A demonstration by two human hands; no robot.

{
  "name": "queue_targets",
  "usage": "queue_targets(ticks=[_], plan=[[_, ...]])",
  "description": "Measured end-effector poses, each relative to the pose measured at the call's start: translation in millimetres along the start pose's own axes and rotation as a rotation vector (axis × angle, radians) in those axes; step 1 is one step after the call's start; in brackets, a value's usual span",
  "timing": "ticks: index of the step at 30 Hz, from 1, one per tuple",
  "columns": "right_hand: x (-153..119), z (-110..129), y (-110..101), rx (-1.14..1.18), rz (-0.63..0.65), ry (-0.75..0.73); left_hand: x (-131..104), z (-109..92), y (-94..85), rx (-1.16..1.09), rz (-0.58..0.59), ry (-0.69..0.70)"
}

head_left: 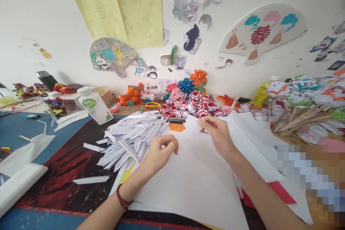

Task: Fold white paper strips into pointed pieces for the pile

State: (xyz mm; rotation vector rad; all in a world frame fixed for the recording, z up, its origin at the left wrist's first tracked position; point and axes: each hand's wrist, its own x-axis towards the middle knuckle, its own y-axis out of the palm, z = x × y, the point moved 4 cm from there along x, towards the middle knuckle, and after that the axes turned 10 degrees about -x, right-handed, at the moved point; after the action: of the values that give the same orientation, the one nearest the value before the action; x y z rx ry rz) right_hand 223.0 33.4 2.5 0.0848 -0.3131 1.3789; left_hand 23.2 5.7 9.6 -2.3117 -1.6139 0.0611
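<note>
White sheet [194,183], light fingertips

We have the sheet spread out in front of us, its far end reaching toward the flowers [199,106]. Our right hand [217,133] is over that far end, thumb and forefinger drawn close together at white paper; we cannot tell whether they pinch the sheet's edge, a smaller piece or nothing. Our left hand [161,151] hangs over the sheet's left part, half curled, thumb near the bent forefinger; nothing shows in it, though its inner side is hidden from us.

For thin paper like this, we judge a soft pinch with the fingertips best, since a hard squeeze could leave a crease. Our left hand would help most by steadying the work with relaxed fingers, close to the right.

We should mind our left forearm, which passes close to the strips [132,136] heaped just beside the sheet; a careless sweep could scatter them. One loose strip [91,180] lies apart on the dark mat [64,197]. Orange paper [177,127] shows between the heap and our right hand. Behind the heap, to the left, is the bottle [93,106], best left well clear of our sleeves and elbows.
</note>
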Motion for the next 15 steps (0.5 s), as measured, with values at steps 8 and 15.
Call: queue_targets(ticks=[8, 15], plan=[[-6, 4, 14, 0.007, 0.103, 0.020, -3, -5, -11.4, 0.256, -0.291, 0.101], [-9, 1, 23, 0.097, 0.269, 0.108, 7, 17, -10.8, 0.159, -0.176, -0.027]])
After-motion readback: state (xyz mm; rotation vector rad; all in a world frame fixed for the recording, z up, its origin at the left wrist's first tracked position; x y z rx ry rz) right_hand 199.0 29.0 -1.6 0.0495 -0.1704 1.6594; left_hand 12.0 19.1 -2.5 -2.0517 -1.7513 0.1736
